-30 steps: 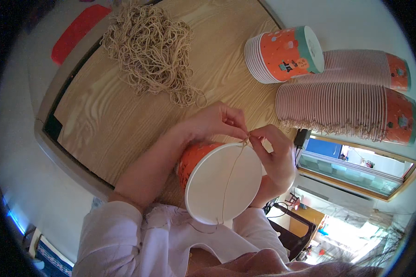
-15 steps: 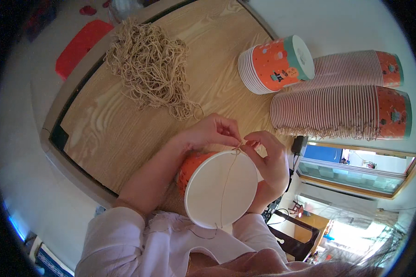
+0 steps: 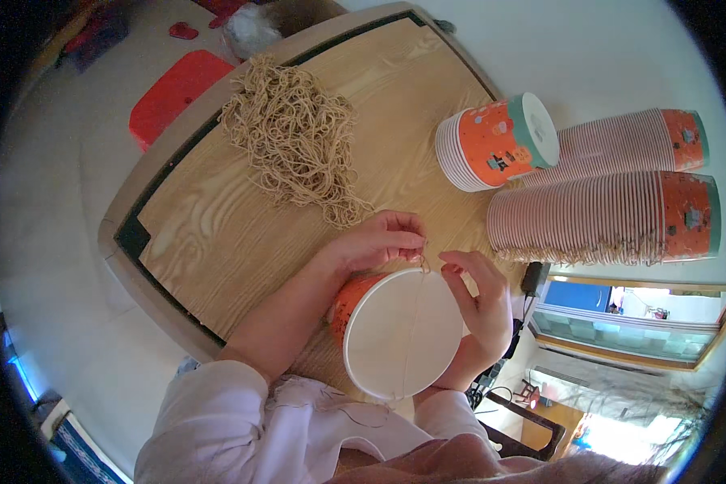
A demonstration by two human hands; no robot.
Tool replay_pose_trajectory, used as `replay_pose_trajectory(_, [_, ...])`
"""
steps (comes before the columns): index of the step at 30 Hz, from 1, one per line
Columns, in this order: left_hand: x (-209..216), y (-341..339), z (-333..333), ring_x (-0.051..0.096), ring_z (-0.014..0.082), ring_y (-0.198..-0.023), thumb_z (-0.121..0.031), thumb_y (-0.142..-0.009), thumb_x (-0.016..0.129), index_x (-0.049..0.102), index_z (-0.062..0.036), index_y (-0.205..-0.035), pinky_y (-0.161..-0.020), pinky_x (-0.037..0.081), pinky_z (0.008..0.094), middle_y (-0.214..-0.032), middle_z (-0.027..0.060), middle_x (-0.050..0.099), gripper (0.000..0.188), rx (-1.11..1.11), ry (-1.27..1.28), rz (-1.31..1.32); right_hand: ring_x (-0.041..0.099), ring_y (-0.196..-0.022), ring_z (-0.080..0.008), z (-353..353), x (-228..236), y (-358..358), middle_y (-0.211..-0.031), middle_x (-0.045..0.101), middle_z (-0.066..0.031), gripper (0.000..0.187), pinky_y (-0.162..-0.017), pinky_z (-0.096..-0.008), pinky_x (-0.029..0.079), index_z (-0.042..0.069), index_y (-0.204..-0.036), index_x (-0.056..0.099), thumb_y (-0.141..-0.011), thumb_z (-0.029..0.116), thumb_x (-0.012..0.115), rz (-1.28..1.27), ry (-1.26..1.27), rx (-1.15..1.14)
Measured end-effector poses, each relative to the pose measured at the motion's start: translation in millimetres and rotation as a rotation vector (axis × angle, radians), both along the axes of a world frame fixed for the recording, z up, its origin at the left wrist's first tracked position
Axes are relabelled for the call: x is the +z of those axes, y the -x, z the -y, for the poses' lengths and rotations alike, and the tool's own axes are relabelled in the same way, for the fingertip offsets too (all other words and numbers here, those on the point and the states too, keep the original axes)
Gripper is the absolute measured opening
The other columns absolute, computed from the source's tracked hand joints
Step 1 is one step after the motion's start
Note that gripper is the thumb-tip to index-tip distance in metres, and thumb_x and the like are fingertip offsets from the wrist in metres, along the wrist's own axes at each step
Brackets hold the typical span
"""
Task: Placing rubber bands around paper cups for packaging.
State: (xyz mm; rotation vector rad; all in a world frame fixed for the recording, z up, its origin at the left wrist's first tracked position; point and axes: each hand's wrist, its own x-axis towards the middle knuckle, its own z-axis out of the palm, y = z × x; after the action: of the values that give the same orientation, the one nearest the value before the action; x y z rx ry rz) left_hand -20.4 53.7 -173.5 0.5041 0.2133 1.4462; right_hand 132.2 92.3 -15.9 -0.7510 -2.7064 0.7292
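Observation:
An orange paper bucket (image 3: 353,301) stands tilted before me, its round white mouth (image 3: 379,347) facing up. A thin tan string (image 3: 415,319) runs across the mouth from the near rim to the far rim. Just beyond the far rim my left hand (image 3: 385,239) is closed, thumb and fingers pinching the string, which forms a small loop below the fingertips. My right hand (image 3: 484,298) curves round the right side of the bucket. Its thumb and forefinger are slightly apart beside the loop, with nothing visible between them.
A tangled heap of tan string (image 3: 298,137) lies on the wooden table (image 3: 210,234). A short stack of orange buckets (image 3: 492,141) lies on its side at the back right. Long stacks (image 3: 589,214) beside it have string ends along the rims. A red stool (image 3: 173,93) stands beyond the table.
Both hands were pinching together at the rim. My right fingertips have come apart and away from the string, while my left hand has lifted the loop slightly. The whole view has shifted.

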Motion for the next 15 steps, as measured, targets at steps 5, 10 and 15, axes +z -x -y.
replay_pose_trajectory(5, [2.8,2.7,-0.3,0.060,0.0152,-0.072,-0.007,-0.085,0.063,0.059,-0.0002,-0.093,-0.068,0.049,0.0267,-0.079,0.0078,0.063,0.012,-0.051,0.037,0.122,0.062,-0.077,-0.0217,-2.4,-6.1,-3.0,-0.083,0.062,-0.0129,0.024,-0.070,-0.0291,0.048,0.000,-0.104,0.062,-0.080,-0.006,0.059,-0.026,0.028,0.003])
replay_pose_trajectory(10, [-0.4,2.3,-1.3,0.059,0.0133,-0.073,-0.006,-0.083,0.065,0.060,-0.0004,-0.093,-0.069,0.048,0.0250,-0.081,0.0057,0.063,0.012,-0.034,-0.011,-0.034,0.062,-0.080,-0.0214,-2.1,-5.9,5.4,-0.086,0.062,-0.0129,0.023,-0.073,-0.0291,0.048,0.000,-0.104,0.062,-0.082,-0.005,0.057,-0.027,0.065,0.035])
replay_pose_trajectory(15, [4.0,-3.6,1.0,0.058,0.0100,-0.075,-0.006,-0.080,0.067,0.063,-0.0015,-0.095,-0.071,0.047,0.0236,-0.083,0.0023,0.063,0.016,-0.020,0.031,-0.184,0.061,-0.084,-0.0189,-10.9,-20.9,8.4,-0.088,0.062,-0.0116,0.020,-0.076,-0.0279,0.047,-0.001,-0.102,0.062,-0.083,-0.006,0.057,-0.078,0.116,-0.007])
